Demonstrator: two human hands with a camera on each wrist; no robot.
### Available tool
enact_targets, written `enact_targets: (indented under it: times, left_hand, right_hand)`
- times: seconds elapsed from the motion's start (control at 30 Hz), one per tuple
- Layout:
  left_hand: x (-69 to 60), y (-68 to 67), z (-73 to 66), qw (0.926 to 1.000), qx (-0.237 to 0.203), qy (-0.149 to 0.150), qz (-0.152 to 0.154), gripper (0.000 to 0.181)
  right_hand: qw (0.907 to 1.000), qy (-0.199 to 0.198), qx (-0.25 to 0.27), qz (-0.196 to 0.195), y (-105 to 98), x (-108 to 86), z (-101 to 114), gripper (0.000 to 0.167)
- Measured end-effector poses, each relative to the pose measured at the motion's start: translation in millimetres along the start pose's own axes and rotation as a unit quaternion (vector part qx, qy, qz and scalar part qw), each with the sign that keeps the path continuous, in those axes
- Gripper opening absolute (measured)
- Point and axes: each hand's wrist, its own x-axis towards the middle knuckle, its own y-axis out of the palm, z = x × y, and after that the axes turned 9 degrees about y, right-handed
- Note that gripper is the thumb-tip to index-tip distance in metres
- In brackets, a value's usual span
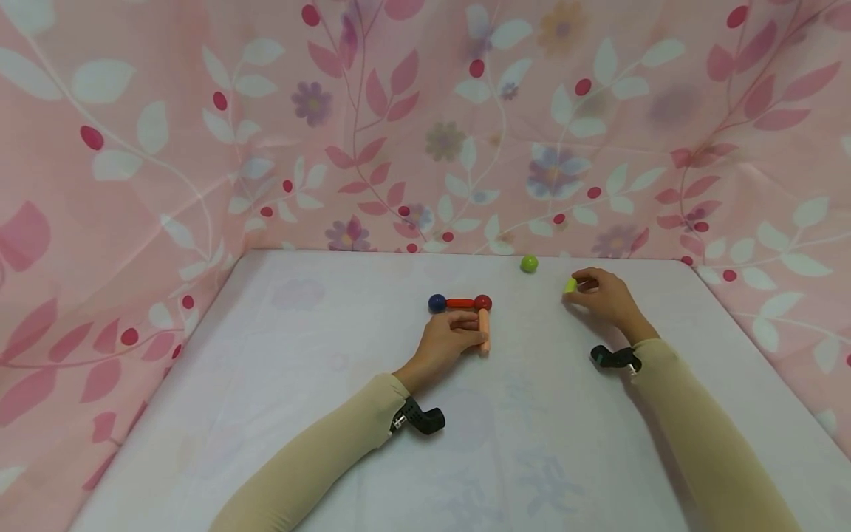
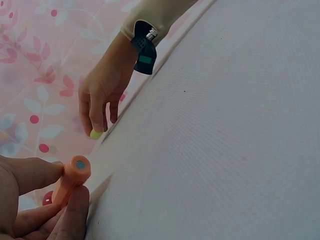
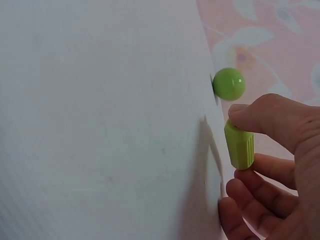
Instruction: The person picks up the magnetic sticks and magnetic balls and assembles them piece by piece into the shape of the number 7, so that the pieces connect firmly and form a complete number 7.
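Observation:
My left hand pinches an orange magnetic rod between thumb and fingers. In the left wrist view, the end of this orange rod shows a small metallic disc. Its far end meets a red ball. From that ball a red rod runs left to a dark blue ball. Over at the right, my right hand holds a short yellow-green rod with ridged sides between thumb and fingers. Beyond it, a green ball lies apart from the other pieces.
A white cloth covers the table. Pink floral fabric rises behind the far edge and along both sides. The green ball lies close to the far edge. Each wrist wears a black camera, such as the left wrist camera.

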Motion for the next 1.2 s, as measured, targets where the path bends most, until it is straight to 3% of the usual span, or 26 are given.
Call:
enact_targets:
  times: [0.3,0.77,1.2]
  left_hand:
    - [0.2,-0.2,-1.7,1.0000,0.000,0.001,-0.003,0.040]
    - [-2.1,-0.2,-3.4,0.9998,-0.020,-0.006,-0.005,0.042]
    - [-1.6,1.1,-3.9,1.0000,0.003,-0.007,-0.006,0.040]
  right_hand:
    - [0.9977,-0.035,0.050,-0.031,13,-15.2,10,0.054]
    - [0.9945,-0.076,0.069,-0.020,24,-39.3,36,0.056]
    - [0.9902,-0.105,0.091,-0.007,33,-59.1,50,0.050]
